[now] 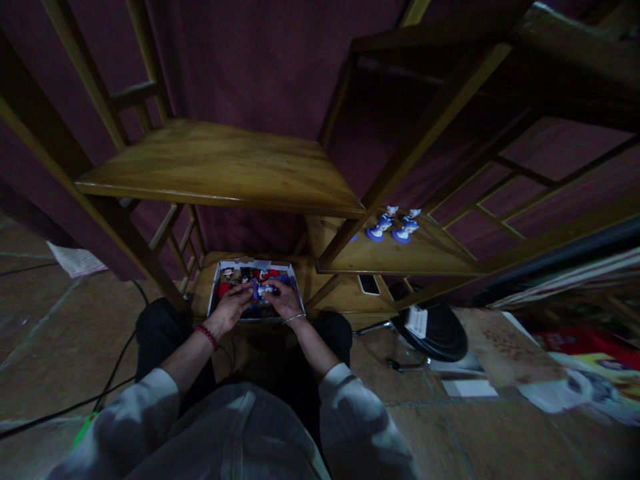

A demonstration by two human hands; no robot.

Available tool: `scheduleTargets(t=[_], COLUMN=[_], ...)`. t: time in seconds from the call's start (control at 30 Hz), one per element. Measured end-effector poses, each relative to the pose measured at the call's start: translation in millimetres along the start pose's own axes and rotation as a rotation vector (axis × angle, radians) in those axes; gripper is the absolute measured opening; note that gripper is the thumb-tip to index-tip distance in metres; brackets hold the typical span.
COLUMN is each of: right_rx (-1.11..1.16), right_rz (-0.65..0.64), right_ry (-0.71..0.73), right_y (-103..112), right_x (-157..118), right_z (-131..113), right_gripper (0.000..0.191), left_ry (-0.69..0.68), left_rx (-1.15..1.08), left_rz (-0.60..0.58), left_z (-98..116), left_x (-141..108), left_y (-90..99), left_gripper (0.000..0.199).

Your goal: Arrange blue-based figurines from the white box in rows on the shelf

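A blue and white figurine (262, 291) is pinched between my two hands over an open white box (215, 288). My left hand (233, 305) has its fingertips closed on the figurine's left side, and my right hand (285, 301) grips its right side. Inside the box lie several red, blue and dark figurines (229, 274). To the right, on a raised wooden shelf (440, 255), blue-based figurines (406, 230) stand upright, and another blue base is partly hidden by a post.
A bare upper shelf board (220, 167) juts out above the box. A phone (369, 285) lies on the lower board at the right. Slanting wooden posts frame the shelves. A black round seat (440, 333) and cardboard (505, 347) are on the right, cables (117, 363) on the left floor.
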State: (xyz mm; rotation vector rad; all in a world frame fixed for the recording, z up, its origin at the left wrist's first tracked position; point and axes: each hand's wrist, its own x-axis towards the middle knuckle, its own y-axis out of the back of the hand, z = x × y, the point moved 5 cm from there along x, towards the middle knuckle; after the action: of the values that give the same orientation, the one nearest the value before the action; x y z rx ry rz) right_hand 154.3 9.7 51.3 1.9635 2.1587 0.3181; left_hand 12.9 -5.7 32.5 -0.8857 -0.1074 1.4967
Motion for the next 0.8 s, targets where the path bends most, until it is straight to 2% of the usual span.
scheduleTargets(t=[0.1, 0.33, 0.57, 0.8], right_rx=[-0.031, -0.109, -0.318, -0.52], right_rz=[0.007, 0.035, 0.089, 0.076], right_ry=[0.022, 0.091, 0.195, 0.208], right_y=[0, -1, -3, -9], right_x=[0, 0, -5, -10], right_z=[-3, -9, -21, -22], right_gripper=[0.022, 0.019, 0.018, 0.02], left_ry=[-0.006, -0.013, -0.04, -0.042], left_rx=[-0.019, -0.052, -0.014, -0.002], left_rz=[-0.01, 0.074, 0.078, 0.153], left_z=[1, -1, -4, -6], left_x=[-1, -1, -4, -6], left_y=[-1.3, -0.7, -5.9, -6.0], left_gripper=[0.019, 0.011, 0.003, 0.012])
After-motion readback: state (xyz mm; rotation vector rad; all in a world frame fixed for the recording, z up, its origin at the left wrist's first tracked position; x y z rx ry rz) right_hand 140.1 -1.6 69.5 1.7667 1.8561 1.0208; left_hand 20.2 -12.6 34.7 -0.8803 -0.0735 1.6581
